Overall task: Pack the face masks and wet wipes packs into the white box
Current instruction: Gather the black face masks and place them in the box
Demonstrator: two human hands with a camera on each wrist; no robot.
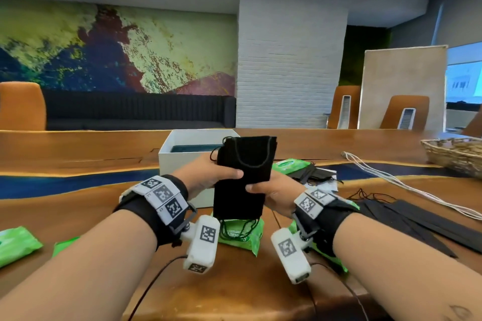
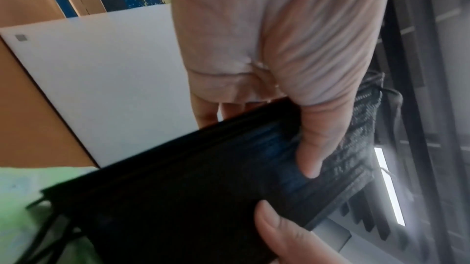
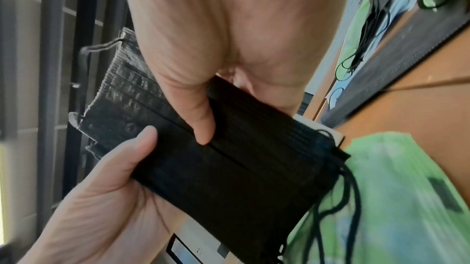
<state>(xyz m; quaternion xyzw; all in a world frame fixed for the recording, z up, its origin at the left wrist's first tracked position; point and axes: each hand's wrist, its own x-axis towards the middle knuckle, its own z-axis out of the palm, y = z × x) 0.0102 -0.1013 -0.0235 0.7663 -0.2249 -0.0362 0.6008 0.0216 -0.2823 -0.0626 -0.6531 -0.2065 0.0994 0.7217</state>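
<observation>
1. Both hands hold up a stack of black face masks [image 1: 243, 177], standing on its short end above the table [image 1: 78, 206], just in front of the white box [image 1: 180, 161].
2. The left hand [image 1: 208, 173] has a closed grip on the stack's left edge, thumb across the front and fingers behind.
3. The right hand [image 1: 273, 194] grips the right edge lower down in the same way, thumb on the front.
4. The masks' ear loops dangle onto a green wet wipes pack [image 1: 241, 236] lying right beneath the stack.
5. The white box stands open on the table behind the hands.
6. More green packs lie at the far left [image 1: 15, 243] and beside the box [image 1: 290, 165], and loose black masks [image 1: 417, 224] are spread on the right.
7. A wicker basket [image 1: 453, 155] sits at the far right.
</observation>
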